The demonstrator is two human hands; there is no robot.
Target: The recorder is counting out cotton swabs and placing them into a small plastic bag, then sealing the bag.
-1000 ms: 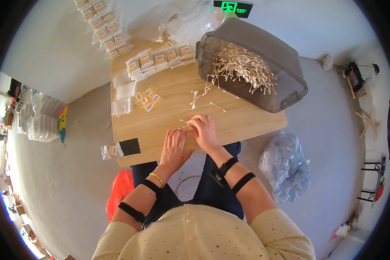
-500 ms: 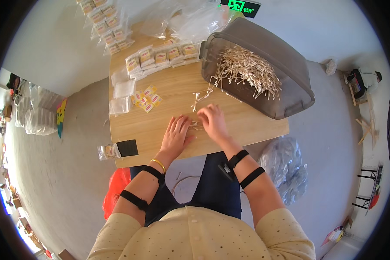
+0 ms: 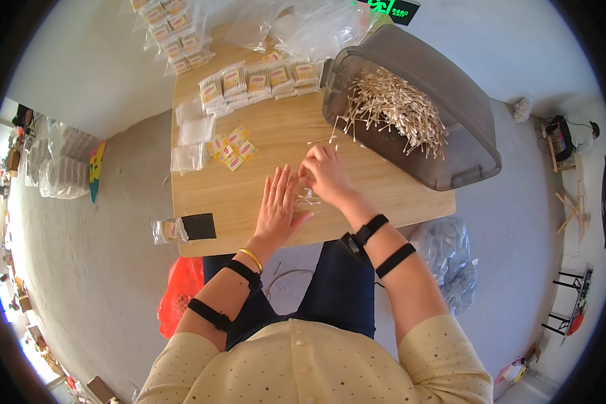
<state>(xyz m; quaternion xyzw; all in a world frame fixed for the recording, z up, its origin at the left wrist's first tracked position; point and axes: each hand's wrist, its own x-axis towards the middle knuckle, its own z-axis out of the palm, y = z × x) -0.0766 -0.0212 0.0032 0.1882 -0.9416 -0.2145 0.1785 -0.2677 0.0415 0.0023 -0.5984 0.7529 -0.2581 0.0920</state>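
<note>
Pale wood-grain covers the desk [image 3: 222, 195] seen in the head view, with the person's two bare hands near its front edge. The left hand [image 3: 276, 207] lies palm down, its fingers straight and close together, the thumb held out toward the right. The right hand [image 3: 326, 176] is beside it, fingers bent, the tips near those of the left; whether they pinch anything cannot be told. A few loose cotton swabs [image 3: 308, 198] lie on the wood between the left hand and the right wrist, partly hidden. More stray swabs [image 3: 334, 132] lie beyond the right hand, by the mouth of a grey translucent plastic bin [image 3: 444, 74] tipped on its side, and a large heap of swabs [image 3: 400, 111] fills part of it.

To the left are scattered yellow-and-white cards [image 3: 232, 147], with clear plastic sleeves [image 3: 187, 159] just beside them. Behind these runs a row of filled swab packets [image 3: 257, 82], and clear plastic bags [image 3: 320, 32] bunch at the far edge. At the left front corner, a packet [image 3: 174, 230] adjoins a black pad [image 3: 199, 227]. Below, on the floor, are a red plastic bag [image 3: 182, 289] and a crumpled clear bag [image 3: 444, 259].
</note>
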